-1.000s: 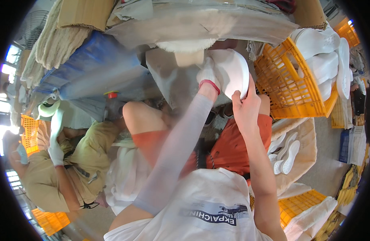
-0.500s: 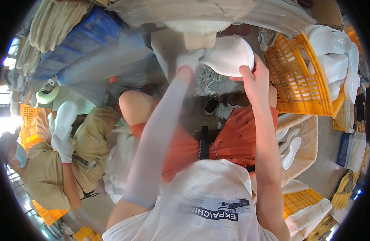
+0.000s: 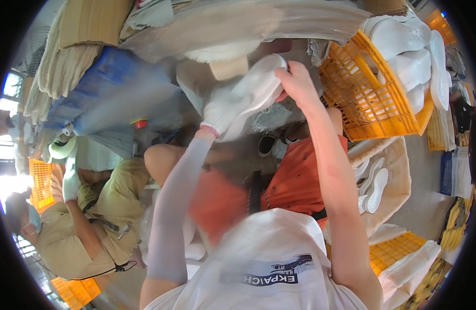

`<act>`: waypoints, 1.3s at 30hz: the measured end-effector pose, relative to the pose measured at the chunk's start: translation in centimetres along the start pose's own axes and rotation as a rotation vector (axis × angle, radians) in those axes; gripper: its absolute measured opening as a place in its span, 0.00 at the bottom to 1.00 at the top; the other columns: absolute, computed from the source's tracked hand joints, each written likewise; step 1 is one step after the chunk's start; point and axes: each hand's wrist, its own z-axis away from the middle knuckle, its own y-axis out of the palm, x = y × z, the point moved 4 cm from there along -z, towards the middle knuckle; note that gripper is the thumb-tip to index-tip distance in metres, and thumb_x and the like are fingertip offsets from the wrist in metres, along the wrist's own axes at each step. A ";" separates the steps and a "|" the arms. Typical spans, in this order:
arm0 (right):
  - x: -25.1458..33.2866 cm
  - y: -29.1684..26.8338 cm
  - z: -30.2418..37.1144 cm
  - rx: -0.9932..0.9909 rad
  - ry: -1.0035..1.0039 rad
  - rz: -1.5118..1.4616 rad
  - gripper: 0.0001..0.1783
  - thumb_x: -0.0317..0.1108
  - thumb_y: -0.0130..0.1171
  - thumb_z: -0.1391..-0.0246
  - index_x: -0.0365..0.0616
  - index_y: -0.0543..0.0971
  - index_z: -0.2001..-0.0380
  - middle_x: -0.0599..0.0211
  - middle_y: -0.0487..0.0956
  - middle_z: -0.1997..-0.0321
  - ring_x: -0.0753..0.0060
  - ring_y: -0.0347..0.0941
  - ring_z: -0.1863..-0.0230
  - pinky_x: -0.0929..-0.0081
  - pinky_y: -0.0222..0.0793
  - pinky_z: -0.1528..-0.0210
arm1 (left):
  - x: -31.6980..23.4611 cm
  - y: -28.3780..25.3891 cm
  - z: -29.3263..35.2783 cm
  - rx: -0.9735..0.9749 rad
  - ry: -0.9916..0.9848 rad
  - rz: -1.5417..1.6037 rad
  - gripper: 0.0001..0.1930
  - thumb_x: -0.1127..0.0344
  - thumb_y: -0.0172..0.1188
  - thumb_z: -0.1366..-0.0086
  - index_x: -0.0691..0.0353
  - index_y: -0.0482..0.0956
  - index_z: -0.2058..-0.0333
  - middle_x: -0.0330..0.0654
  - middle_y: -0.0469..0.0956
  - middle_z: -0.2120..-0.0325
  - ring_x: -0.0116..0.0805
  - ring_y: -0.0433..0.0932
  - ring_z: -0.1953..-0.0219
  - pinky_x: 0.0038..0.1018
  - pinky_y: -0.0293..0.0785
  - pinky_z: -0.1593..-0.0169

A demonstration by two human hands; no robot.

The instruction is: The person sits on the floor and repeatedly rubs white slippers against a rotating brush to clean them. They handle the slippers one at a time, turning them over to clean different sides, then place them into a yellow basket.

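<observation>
A white foam shoe [image 3: 263, 85] is held at a slant between my two hands, its far right end raised. My bare right hand [image 3: 298, 84] pinches that end, thumb on the rim and fingers beneath. Around the nearer left end is my left hand [image 3: 220, 113] in a white knit glove, closed on the shoe; its fingers are partly blurred. Just beyond the shoe are a beige block [image 3: 230, 67] and a pale fuzzy round edge [image 3: 222, 52] under a plastic-covered hood [image 3: 279, 23].
A tilted yellow basket [image 3: 362, 98] heaped with white foam shoes [image 3: 411, 67] stands at right. Below it lies a cloth-lined container [image 3: 395, 191] with more shoes. At left a co-worker in tan clothes [image 3: 88, 222] sits beside a blue plastic-covered machine [image 3: 108, 88].
The shoe has turned from lying level to slanting, its near end drawn toward me. My left hand has moved left and nearer; the right has shifted left. The co-worker's gloved hand has moved.
</observation>
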 end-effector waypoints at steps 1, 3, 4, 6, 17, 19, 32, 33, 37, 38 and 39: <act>-0.5 0.3 -0.3 0.005 0.023 0.068 0.20 0.33 0.55 0.42 0.28 0.79 0.52 0.53 0.83 0.60 0.64 0.82 0.64 0.71 0.79 0.81 | 0.4 0.2 0.3 0.038 -0.084 0.083 0.36 0.40 0.64 0.37 0.68 0.78 0.44 0.53 0.81 0.51 0.43 0.79 0.45 0.35 0.73 0.41; -1.2 0.9 -0.5 -0.090 0.024 0.188 0.21 0.35 0.58 0.45 0.28 0.78 0.53 0.51 0.83 0.60 0.58 0.82 0.59 0.63 0.80 0.65 | 1.4 1.2 0.9 0.116 -0.175 0.306 0.34 0.42 0.65 0.37 0.69 0.79 0.46 0.48 0.84 0.55 0.36 0.81 0.50 0.32 0.75 0.44; -1.4 1.5 -0.3 -0.127 -0.004 0.254 0.24 0.36 0.59 0.46 0.28 0.77 0.50 0.50 0.82 0.58 0.56 0.81 0.56 0.62 0.79 0.58 | 1.5 2.0 1.2 0.141 -0.108 0.532 0.27 0.51 0.69 0.34 0.72 0.82 0.49 0.41 0.85 0.56 0.28 0.82 0.59 0.29 0.78 0.55; -1.7 3.0 0.6 -0.149 -0.068 0.205 0.31 0.37 0.62 0.48 0.29 0.73 0.43 0.47 0.81 0.52 0.53 0.80 0.50 0.61 0.76 0.47 | 1.8 3.8 1.2 0.186 0.037 0.790 0.24 0.55 0.68 0.32 0.71 0.82 0.48 0.40 0.84 0.56 0.28 0.81 0.58 0.28 0.78 0.53; -5.7 -2.6 13.7 0.066 -0.013 -0.243 0.31 0.26 0.58 0.42 0.31 0.71 0.34 0.56 0.83 0.47 0.69 0.81 0.49 0.70 0.77 0.47 | -2.9 8.5 3.6 0.087 0.075 1.157 0.38 0.55 0.70 0.38 0.68 0.66 0.34 0.52 0.82 0.50 0.43 0.83 0.49 0.32 0.79 0.45; -9.3 -3.3 16.7 0.053 0.290 -0.649 0.25 0.26 0.56 0.36 0.30 0.73 0.37 0.56 0.82 0.46 0.67 0.82 0.49 0.69 0.79 0.48 | -4.1 10.2 5.8 -0.097 0.051 0.887 0.49 0.49 0.74 0.42 0.69 0.60 0.31 0.56 0.80 0.47 0.44 0.82 0.46 0.31 0.77 0.41; -9.1 -2.7 12.1 -0.031 0.339 -0.840 0.24 0.31 0.60 0.37 0.29 0.74 0.41 0.54 0.83 0.50 0.63 0.83 0.54 0.67 0.80 0.50 | -11.5 5.8 4.0 -0.215 -0.007 0.965 0.32 0.62 0.69 0.35 0.67 0.68 0.37 0.48 0.80 0.52 0.33 0.81 0.54 0.33 0.79 0.49; -10.1 -2.2 13.7 -0.020 0.370 -0.857 0.26 0.34 0.61 0.37 0.29 0.73 0.40 0.54 0.83 0.49 0.63 0.83 0.54 0.67 0.81 0.51 | -11.1 6.7 5.5 -0.269 0.009 0.875 0.34 0.61 0.69 0.34 0.67 0.65 0.34 0.48 0.80 0.51 0.34 0.80 0.50 0.32 0.77 0.45; -13.3 0.9 18.4 0.024 0.330 -1.123 0.25 0.38 0.56 0.33 0.28 0.74 0.42 0.47 0.82 0.54 0.63 0.78 0.74 0.62 0.75 0.80 | -5.2 9.3 4.8 -0.163 -0.038 1.182 0.27 0.46 0.56 0.27 0.63 0.72 0.42 0.49 0.79 0.54 0.39 0.79 0.51 0.38 0.76 0.45; -13.8 1.7 19.3 0.059 0.450 -1.091 0.25 0.39 0.55 0.33 0.28 0.74 0.43 0.47 0.83 0.55 0.63 0.78 0.74 0.63 0.75 0.80 | -3.9 10.7 3.7 0.013 -0.189 1.533 0.26 0.42 0.52 0.26 0.61 0.74 0.46 0.48 0.79 0.58 0.40 0.79 0.54 0.42 0.77 0.49; -13.6 2.3 19.7 0.131 0.449 -1.052 0.25 0.40 0.55 0.33 0.28 0.74 0.43 0.47 0.83 0.56 0.64 0.78 0.74 0.63 0.76 0.79 | -3.2 12.0 2.9 0.221 -0.355 1.858 0.27 0.38 0.49 0.25 0.58 0.77 0.51 0.48 0.80 0.62 0.42 0.79 0.58 0.45 0.78 0.52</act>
